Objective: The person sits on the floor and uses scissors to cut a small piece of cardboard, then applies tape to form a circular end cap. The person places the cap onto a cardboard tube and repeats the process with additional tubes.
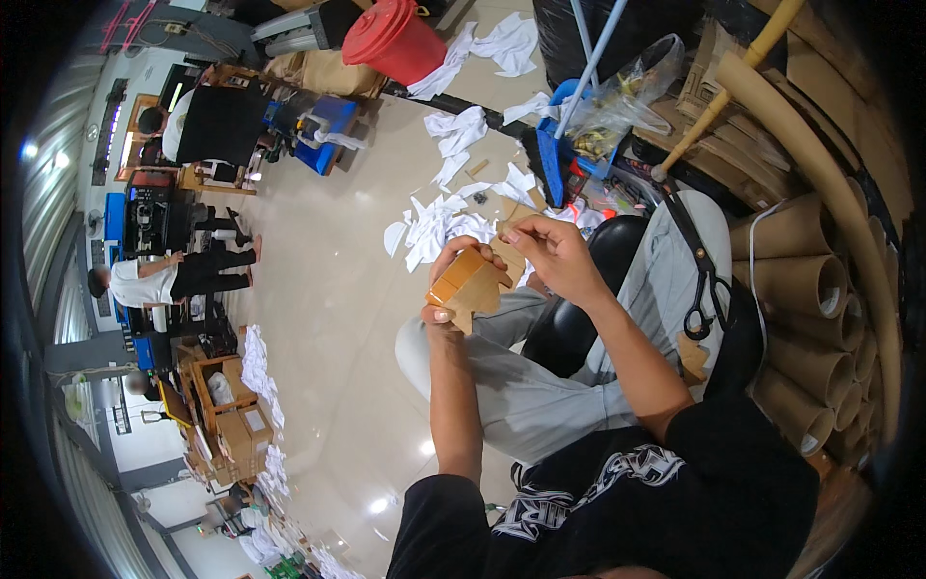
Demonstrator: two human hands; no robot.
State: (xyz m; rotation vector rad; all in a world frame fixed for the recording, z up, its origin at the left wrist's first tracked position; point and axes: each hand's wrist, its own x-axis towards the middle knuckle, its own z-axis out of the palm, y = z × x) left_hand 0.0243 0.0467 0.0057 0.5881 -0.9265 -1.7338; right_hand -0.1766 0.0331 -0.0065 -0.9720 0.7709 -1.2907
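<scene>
My left hand (449,275) is closed round a tan piece with a shiny orange-brown band and a jagged, notched edge (473,291), which looks like cardboard with brown tape. Just right of it, my right hand (555,253) has thumb and forefinger pinched together at a small brown piece (513,239). Whether that piece is loose or joined to the larger one, I cannot tell. A pair of large black-handled scissors (696,256) lies across my right thigh, apart from both hands.
White scraps (429,227) litter the floor ahead, near a blue dustpan (548,166) and a red bucket (394,41). Cardboard tubes (796,289) and a bamboo pole (709,125) stand close on my right. Other people, including a standing person (145,280), are far left by machines.
</scene>
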